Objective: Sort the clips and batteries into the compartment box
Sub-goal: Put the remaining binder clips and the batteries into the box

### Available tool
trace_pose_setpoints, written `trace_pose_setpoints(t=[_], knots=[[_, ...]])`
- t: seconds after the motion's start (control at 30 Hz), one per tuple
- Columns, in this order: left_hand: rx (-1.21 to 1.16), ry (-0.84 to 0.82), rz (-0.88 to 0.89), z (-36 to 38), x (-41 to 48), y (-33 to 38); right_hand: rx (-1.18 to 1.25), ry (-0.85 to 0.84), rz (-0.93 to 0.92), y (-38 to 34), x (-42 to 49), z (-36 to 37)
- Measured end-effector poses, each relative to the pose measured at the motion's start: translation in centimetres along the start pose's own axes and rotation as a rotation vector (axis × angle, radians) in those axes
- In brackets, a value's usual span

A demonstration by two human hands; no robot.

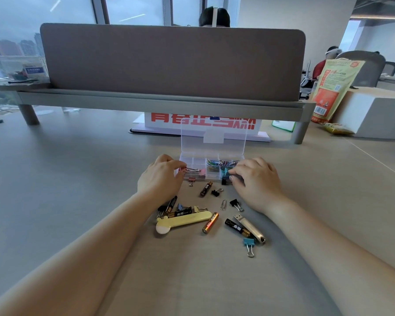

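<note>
Box: clear plastic compartment box (213,136), lid standing open, on the grey table (78,179) just past both hands.
L hand: left hand (160,176) at box's front-left cell, fingers curled, pinching a pink binder clip (197,171) over that cell.
R hand: right hand (255,179) at box's front-right corner, fingertips closed on a teal binder clip (225,171) at the box edge.
In box: coloured paper clips (214,163) heaped in a rear cell, centre-right.
Loose by box: small red binder clip (191,180), black-and-gold battery (206,188), black binder clip (216,192), all on table just in front.
Loose btwn forearms: silver paper clip (223,204), copper-coloured battery (210,222), pale yellow plastic tool (183,221).
Right side: silver USB stick (249,228) lying against a black battery (236,227); blue binder clip (249,244) just below them.
</note>
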State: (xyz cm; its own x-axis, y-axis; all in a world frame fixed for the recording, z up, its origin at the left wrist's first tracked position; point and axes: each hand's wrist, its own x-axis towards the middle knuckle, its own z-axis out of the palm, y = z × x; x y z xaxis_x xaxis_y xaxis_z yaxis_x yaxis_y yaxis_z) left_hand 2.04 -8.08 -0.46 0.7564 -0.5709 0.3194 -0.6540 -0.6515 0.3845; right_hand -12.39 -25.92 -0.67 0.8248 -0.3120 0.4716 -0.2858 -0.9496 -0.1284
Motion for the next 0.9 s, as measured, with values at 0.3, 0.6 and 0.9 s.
trace_pose_setpoints(t=[0.3, 0.6, 0.9], knots=[[-0.108, -0.078, 0.04, -1.9, -1.2, 0.0, 0.504, -0.107, 0.064, -0.5, -2.1, -1.2], [0.034, -0.186, 0.163, -1.0, -2.0, 1.4, 0.433, -0.264, -0.04, -0.1, -2.2, -1.4], [-0.003, -0.12, 0.139, -0.8, -1.6, 1.4, 0.629, -0.435, 0.004, 1.2, -1.6, -3.1]])
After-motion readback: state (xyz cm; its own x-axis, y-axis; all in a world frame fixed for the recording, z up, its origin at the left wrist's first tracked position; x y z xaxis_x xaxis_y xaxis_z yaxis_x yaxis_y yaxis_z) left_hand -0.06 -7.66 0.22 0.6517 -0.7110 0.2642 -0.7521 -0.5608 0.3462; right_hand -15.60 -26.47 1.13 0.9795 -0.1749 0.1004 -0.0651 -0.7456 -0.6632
